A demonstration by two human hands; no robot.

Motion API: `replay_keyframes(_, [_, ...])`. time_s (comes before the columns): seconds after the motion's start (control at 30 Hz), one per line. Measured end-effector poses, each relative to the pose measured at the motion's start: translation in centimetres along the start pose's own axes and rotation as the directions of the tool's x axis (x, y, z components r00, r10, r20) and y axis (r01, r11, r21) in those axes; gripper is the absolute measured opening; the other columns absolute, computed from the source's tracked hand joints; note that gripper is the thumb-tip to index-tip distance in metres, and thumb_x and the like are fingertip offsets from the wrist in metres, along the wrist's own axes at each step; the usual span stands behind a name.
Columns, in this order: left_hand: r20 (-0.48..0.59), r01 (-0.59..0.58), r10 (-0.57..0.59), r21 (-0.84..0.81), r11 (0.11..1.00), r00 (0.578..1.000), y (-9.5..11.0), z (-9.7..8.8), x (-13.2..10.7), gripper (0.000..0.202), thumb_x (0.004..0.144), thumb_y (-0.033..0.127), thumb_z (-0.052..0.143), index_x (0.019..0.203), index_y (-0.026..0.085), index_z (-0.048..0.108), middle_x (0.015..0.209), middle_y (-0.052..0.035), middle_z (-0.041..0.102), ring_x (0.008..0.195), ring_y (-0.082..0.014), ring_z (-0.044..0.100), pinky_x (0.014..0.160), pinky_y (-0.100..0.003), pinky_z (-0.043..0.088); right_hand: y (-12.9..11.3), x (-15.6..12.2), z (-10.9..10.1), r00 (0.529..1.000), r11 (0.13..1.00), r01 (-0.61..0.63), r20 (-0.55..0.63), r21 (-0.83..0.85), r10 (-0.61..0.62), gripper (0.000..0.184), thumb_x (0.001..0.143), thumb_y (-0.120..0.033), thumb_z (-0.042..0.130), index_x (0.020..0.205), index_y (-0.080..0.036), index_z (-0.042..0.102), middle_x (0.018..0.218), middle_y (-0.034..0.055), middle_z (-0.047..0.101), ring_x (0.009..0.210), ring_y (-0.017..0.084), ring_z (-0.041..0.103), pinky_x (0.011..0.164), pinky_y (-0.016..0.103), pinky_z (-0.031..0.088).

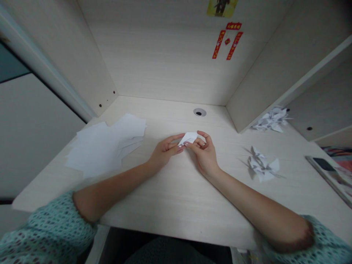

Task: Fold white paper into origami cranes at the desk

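A small piece of folded white paper (189,137) is held between both hands above the middle of the desk. My left hand (164,150) pinches its left corner between thumb and fingers. My right hand (205,152), with a ring on one finger, grips the right side, its thumb pressed on the near edge. Parts of the folds are hidden behind my fingers. To the left lies a spread stack of white paper sheets (96,146). A few folded white paper pieces, shaped like birds (262,165), rest on the desk to the right.
A larger heap of folded paper pieces (272,119) sits at the back right beside the shelf's upright panel (255,84). A phone (324,164) lies at the far right on a flat object. A round cable hole (200,112) is near the back wall.
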State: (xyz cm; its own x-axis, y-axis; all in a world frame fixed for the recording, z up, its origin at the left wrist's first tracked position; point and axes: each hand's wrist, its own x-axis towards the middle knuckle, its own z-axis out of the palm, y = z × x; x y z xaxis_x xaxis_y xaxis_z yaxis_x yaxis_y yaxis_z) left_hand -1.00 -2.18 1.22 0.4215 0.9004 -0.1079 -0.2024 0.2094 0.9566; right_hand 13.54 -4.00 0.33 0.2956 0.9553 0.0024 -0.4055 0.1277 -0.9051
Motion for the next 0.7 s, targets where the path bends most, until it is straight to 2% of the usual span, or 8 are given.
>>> replay_keyframes(0.57, [-0.047, 0.058, -0.065, -0.135, 0.989, 0.997, 0.29, -0.24, 0.18, 0.056, 0.068, 0.026, 0.075, 0.122, 0.021, 0.061, 0.095, -0.0069, 0.074, 0.095, -0.0177, 0.068, 0.096, -0.034, 0.047, -0.04, -0.04, -0.47, 1.0, 1.0, -0.008, -0.023, 0.005, 0.008, 0.052, 0.059, -0.027, 0.079, 0.102, -0.026, 0.05, 0.061, -0.0084, 0.065, 0.06, 0.012, 0.06, 0.069, 0.028, 0.047])
replay_keyframes(0.7, [-0.011, 0.033, -0.035, -0.085, 0.996, 0.999, 0.19, -0.08, 0.17, 0.051, 0.069, 0.026, 0.074, 0.119, 0.02, 0.063, 0.107, -0.0079, 0.072, 0.104, -0.0197, 0.065, 0.098, -0.034, 0.045, 0.17, 0.09, -0.69, 0.999, 1.0, -0.01, -0.031, 0.017, 0.01, 0.051, 0.06, -0.027, 0.078, 0.103, -0.027, 0.051, 0.064, -0.0073, 0.066, 0.061, 0.013, 0.061, 0.07, 0.029, 0.047])
